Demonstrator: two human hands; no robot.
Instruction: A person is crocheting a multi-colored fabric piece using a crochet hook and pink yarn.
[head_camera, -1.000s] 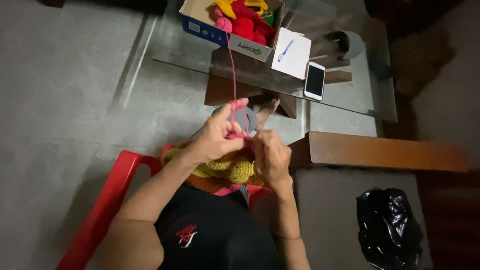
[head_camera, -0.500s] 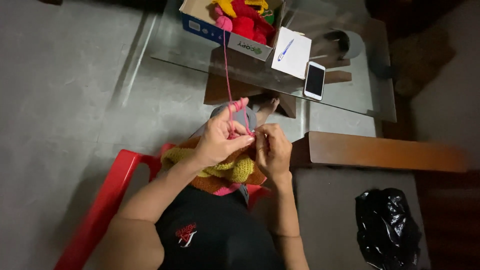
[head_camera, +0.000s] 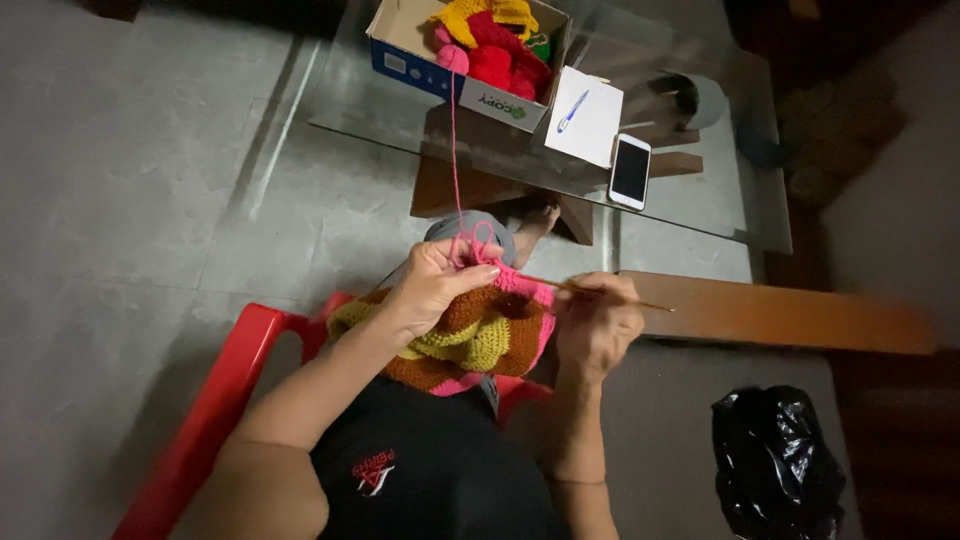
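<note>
Glass table (head_camera: 700, 200), cardboard box (head_camera: 440, 75) of yarn, white sheet (head_camera: 590, 135), phone (head_camera: 630, 171), perhaps a tape roll (head_camera: 697, 98)

The person wears black clothing (head_camera: 430, 470) with a small red emblem (head_camera: 375, 470), arms bare.

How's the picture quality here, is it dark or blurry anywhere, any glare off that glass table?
Head view: dim overall, right side nearly black around the black bag; glass table shows faint streaky reflections, no hard glare; left hand, right hand and crochet piece reasonably sharp; wide-angle stretching toward the edges.
</note>
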